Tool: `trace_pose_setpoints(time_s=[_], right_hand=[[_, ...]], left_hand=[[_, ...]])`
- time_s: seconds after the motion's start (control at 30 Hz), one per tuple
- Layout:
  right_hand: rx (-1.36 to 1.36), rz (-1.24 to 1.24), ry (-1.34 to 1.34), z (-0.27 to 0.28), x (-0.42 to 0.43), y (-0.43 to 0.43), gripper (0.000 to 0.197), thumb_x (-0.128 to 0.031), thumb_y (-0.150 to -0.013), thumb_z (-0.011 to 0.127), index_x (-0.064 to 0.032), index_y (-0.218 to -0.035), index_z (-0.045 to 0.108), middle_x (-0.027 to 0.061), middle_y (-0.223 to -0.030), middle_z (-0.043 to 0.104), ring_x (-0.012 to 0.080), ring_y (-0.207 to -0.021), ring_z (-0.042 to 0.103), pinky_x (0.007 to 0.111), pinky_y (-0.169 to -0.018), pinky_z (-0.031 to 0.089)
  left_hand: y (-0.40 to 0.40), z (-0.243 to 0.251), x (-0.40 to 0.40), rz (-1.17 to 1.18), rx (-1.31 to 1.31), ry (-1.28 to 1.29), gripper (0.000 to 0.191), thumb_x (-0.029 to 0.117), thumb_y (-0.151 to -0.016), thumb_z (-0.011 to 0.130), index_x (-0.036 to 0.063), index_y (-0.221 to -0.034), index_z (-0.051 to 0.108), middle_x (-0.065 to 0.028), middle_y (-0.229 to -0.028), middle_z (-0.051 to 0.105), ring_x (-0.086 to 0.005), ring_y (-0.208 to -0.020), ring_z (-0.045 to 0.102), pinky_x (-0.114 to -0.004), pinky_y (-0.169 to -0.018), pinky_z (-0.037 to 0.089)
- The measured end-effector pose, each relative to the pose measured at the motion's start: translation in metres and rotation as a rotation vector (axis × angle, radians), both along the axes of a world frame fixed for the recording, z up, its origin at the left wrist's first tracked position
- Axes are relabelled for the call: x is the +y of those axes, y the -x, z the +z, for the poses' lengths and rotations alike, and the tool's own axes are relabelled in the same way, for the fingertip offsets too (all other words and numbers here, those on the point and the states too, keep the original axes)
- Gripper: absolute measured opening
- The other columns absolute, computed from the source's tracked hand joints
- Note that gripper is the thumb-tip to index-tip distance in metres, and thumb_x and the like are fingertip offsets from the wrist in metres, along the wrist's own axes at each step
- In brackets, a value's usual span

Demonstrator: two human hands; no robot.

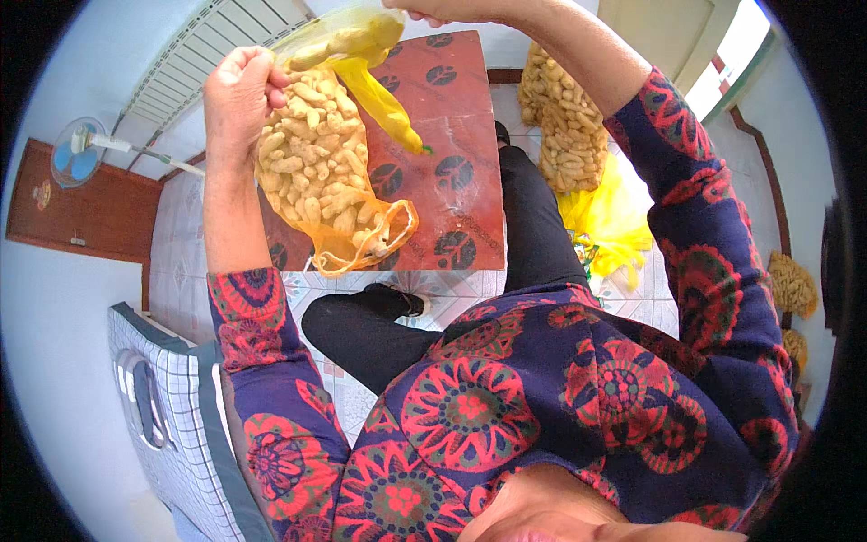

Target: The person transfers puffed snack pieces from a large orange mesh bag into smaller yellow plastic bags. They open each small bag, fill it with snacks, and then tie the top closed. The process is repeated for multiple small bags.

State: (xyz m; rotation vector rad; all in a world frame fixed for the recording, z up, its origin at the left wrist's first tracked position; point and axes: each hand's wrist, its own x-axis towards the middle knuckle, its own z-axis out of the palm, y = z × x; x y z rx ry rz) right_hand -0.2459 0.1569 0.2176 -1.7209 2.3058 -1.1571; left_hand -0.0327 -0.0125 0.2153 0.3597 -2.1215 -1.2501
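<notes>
A yellow mesh bag (366, 37) is stretched between my two hands, with some unshelled peanuts inside its upper part. Its narrow yellow tail (383, 108) hangs down over the red board and ends in a small green tip. My left hand (240, 101) grips the bag's left side with curled fingers. At the top edge of the picture, my right hand (433, 10) pinches the other side and is partly cut off. Below the yellow bag, an orange mesh sack (315, 156) full of peanuts lies on the red board-topped table (447, 142). The sack's drawstring mouth faces me.
Tall mesh sacks of peanuts (569, 129) stand on the tiled floor right of the table, beside a heap of yellow mesh bags (613, 217). More peanut sacks (789, 284) are at the far right. A fan (80, 152) and a checked cloth-covered object (169, 400) are at left.
</notes>
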Motion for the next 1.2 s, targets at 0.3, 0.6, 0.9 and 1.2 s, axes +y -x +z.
trace_pose_setpoints(time_s=[0.3, 0.6, 0.9, 1.2], right_hand=[[0.165, -0.004, -0.068, -0.045, 0.003, 0.002, 0.021, -0.021, -0.085, 0.057, -0.0031, -0.090, 0.066, 0.0217, -0.081, 0.068, 0.0382, -0.076, 0.066, 0.045, -0.072, 0.055], [0.178, 0.008, 0.208, -0.041, 0.030, -0.003, 0.023, -0.022, -0.088, 0.058, -0.0002, -0.090, 0.064, 0.0228, -0.084, 0.066, 0.0394, -0.079, 0.066, 0.044, -0.070, 0.052], [0.281, 0.032, 0.180, -0.053, 0.040, 0.006, 0.023, -0.021, -0.088, 0.059, 0.0010, -0.093, 0.066, 0.0225, -0.085, 0.067, 0.0390, -0.081, 0.066, 0.044, -0.073, 0.052], [0.078, 0.033, 0.179, -0.033, 0.060, -0.021, 0.024, -0.021, -0.090, 0.060, 0.0018, -0.093, 0.064, 0.0217, -0.080, 0.065, 0.0349, -0.073, 0.065, 0.043, -0.067, 0.051]], left_hand=[[-0.006, -0.025, 0.011, -0.111, 0.052, -0.218, 0.010, 0.012, -0.095, 0.055, 0.0037, -0.093, 0.060, -0.0021, -0.071, 0.062, -0.0046, -0.053, 0.049, -0.018, -0.051, 0.041], [-0.001, -0.036, 0.017, -0.115, 0.029, -0.090, 0.012, 0.013, -0.095, 0.055, 0.0030, -0.092, 0.060, -0.0005, -0.071, 0.060, -0.0050, -0.054, 0.048, -0.019, -0.050, 0.038], [-0.003, -0.040, 0.019, -0.126, -0.007, -0.200, 0.011, 0.013, -0.095, 0.056, 0.0036, -0.093, 0.060, -0.0010, -0.073, 0.061, -0.0037, -0.056, 0.049, -0.018, -0.050, 0.039], [0.000, -0.043, 0.022, -0.226, 0.030, -0.275, 0.011, 0.014, -0.096, 0.056, 0.0045, -0.095, 0.061, -0.0001, -0.073, 0.061, -0.0029, -0.056, 0.048, -0.017, -0.051, 0.037]])
